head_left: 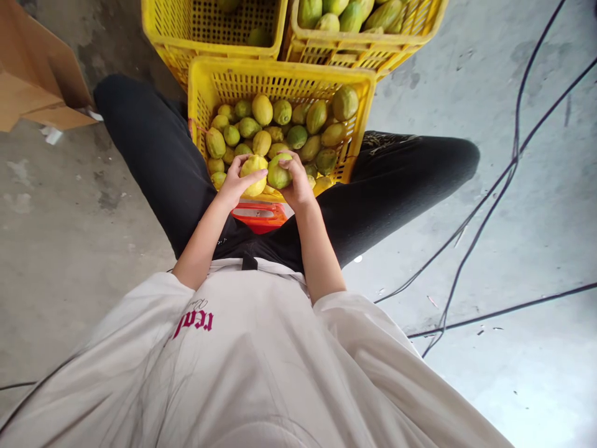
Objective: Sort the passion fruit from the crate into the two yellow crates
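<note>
My left hand (236, 180) is closed round a yellow papaya (254, 173) with faint ridges, its thumb lying across the near side. Beside it, my right hand (297, 180) grips a greener papaya (278, 172) from the right. The two fruits are side by side, almost touching, over the near edge of a yellow plastic crate (280, 70). Inside that crate lie several more green and yellow papayas (262, 110). My fingers hide part of each held fruit.
Behind stand two more yellow crates, the left crate (212, 50) with a few fruits and the right crate (364, 38) piled with papayas. A red plastic piece (261, 223) sits between my legs. A cardboard box (37, 68) is at left; black cables (485, 205) cross the floor at right.
</note>
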{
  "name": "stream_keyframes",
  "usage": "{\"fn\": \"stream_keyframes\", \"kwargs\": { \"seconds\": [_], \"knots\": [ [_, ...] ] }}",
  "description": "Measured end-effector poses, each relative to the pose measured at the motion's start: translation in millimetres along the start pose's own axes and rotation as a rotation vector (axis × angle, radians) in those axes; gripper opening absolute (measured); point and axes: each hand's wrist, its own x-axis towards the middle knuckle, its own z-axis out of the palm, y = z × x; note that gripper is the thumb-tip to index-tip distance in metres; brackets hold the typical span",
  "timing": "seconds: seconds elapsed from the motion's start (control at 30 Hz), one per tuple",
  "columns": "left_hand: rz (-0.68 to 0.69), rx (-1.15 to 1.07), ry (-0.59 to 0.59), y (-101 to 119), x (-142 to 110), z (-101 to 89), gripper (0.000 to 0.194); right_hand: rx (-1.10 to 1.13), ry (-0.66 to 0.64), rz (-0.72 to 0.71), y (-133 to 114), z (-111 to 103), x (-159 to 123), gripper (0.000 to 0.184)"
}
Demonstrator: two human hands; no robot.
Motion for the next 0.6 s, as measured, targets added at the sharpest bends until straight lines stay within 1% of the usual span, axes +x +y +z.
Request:
{"fn": "stream_keyframes", "kwargs": {
  "seconds": [0.1, 0.27, 0.4, 0.47, 0.6],
  "knots": [
    [0.004, 0.009, 0.028, -4.9, 2.5, -1.3, 0.065, 0.011, -0.033, -0.001, -1.6, 4.9, -4.3, 0.069],
    [-0.01, 0.001, 0.078, -6.5, 5.6, -4.3, 0.057, 0.054, -0.01, -0.008, -5.0, 8.7, 0.6, 0.071],
    [-0.045, -0.051, 0.111, -2.0, 6.6, -6.3, 0.028, 0.054, -0.058, -0.057, -4.2, 4.1, 5.8, 0.075],
    [-0.021, -0.083, 0.094, 2.6, 3.5, -5.0, 0.022, 0.044, -0.069, -0.077, -4.0, 3.7, 6.5, 0.076],
    [0.061, -0.114, -0.025, 13.4, -9.5, 1.2, 0.023, 0.086, -0.012, -0.108, -5.8, 8.8, 7.9, 0.078]
  ]
}}
